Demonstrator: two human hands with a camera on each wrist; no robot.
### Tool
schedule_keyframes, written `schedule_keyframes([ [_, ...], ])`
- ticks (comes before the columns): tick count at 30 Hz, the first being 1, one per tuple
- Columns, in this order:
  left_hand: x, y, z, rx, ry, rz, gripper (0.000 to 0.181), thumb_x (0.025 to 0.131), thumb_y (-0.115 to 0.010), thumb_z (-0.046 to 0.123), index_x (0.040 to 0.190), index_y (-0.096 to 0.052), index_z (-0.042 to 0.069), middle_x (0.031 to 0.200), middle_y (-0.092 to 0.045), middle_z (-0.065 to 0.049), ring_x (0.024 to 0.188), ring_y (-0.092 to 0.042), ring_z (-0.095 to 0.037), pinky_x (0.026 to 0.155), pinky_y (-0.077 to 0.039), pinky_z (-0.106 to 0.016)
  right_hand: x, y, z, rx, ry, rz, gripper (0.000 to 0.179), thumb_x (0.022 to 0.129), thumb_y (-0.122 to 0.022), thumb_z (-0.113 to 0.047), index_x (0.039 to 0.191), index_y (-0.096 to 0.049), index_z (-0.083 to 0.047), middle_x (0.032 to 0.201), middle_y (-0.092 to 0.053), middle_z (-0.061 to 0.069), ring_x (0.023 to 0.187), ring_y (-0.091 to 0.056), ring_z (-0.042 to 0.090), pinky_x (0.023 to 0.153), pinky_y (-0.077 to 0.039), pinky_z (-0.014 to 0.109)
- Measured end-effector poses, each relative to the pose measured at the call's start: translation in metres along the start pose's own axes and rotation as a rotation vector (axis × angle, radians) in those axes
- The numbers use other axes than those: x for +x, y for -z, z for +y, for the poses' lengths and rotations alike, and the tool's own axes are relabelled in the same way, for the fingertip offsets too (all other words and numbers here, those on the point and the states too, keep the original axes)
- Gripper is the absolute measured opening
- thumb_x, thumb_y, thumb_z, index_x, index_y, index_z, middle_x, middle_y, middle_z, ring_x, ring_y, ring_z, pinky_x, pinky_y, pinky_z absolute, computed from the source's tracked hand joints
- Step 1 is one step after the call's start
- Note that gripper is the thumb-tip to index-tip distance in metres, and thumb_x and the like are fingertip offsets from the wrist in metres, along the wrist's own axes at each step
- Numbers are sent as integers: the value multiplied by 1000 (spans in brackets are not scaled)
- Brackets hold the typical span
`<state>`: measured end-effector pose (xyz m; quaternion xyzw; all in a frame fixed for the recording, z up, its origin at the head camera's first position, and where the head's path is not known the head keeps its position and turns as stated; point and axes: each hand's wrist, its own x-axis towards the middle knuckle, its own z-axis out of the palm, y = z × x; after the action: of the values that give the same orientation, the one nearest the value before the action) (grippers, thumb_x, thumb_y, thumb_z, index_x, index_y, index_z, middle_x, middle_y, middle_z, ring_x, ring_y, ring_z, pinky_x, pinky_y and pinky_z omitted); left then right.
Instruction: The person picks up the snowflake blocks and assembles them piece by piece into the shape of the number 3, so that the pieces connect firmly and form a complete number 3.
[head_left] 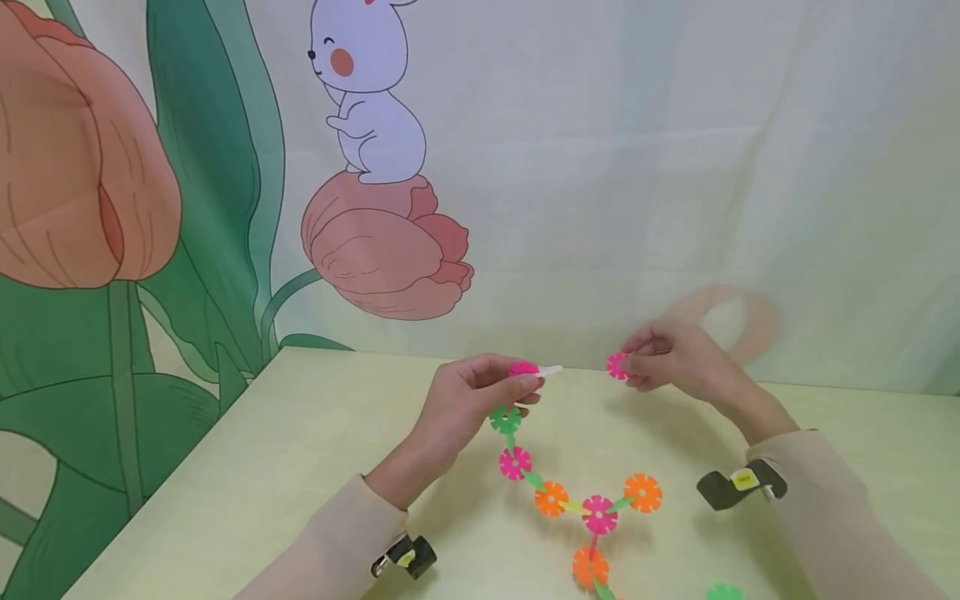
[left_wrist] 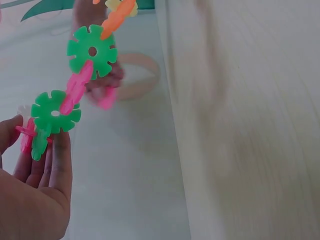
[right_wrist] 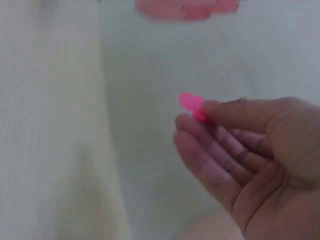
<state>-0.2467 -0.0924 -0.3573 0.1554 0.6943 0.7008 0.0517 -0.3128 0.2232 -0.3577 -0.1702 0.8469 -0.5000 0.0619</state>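
Note:
My left hand (head_left: 467, 402) pinches a pink snowflake disc (head_left: 523, 367) at the upper end of a chain of interlocking plastic discs. A white disc (head_left: 550, 372), seen edge-on, sticks out from it to the right. Below that hand the chain runs down through a green disc (head_left: 506, 420), pink and orange ones, then branches at a pink disc (head_left: 600, 514). Between thumb and fingers my right hand (head_left: 671, 362) holds a loose pink snowflake disc (head_left: 618, 366), apart from the white one. In the right wrist view that loose disc (right_wrist: 191, 101) is blurred and partly hidden by the thumb.
The pale yellow table (head_left: 345, 417) meets a hanging cloth (head_left: 585, 208) printed with tulips and a rabbit. One branch ends in an orange disc (head_left: 642, 493); another runs past the lower frame edge. A green disc (head_left: 724, 592) shows partly at the bottom right.

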Motion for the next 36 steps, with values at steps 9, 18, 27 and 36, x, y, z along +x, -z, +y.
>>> schedule_keyframes([
  [9, 0, 1, 0, 30, -13, 24, 23, 96, -82, 23, 114, -79, 9, 105, -79, -11, 95, -78, -27, 89, -60, -39, -19, -24, -66, 222, 127, -1, 26, 100, -77, -13, 113, -66, 7, 104, -76, 21, 90, -77, 33, 86, -63, 45],
  [18, 0, 0, 0, 8, -21, 23, 23, 96, -82, 21, 114, -79, 7, 106, -79, -12, 97, -78, -27, 90, -62, -41, -23, -35, -74, 255, 107, -24, 25, 99, -77, -12, 108, -64, 8, 100, -77, 21, 89, -78, 34, 85, -63, 48],
  [27, 0, 0, 2, -12, -15, 20, 24, 96, -81, 18, 115, -78, 4, 107, -79, -13, 99, -78, -29, 89, -62, -42, -23, -38, -74, 285, 106, -23, 26, 98, -78, -12, 106, -63, 8, 99, -77, 21, 90, -78, 35, 87, -63, 48],
  [36, 1, 0, 2, -20, -15, 17, 24, 97, -81, 18, 116, -78, 4, 106, -79, -12, 100, -78, -31, 90, -62, -42, -21, -39, -72, 315, 119, -2, 21, 100, -74, -8, 105, -62, 8, 99, -77, 21, 90, -78, 35, 88, -63, 46],
])
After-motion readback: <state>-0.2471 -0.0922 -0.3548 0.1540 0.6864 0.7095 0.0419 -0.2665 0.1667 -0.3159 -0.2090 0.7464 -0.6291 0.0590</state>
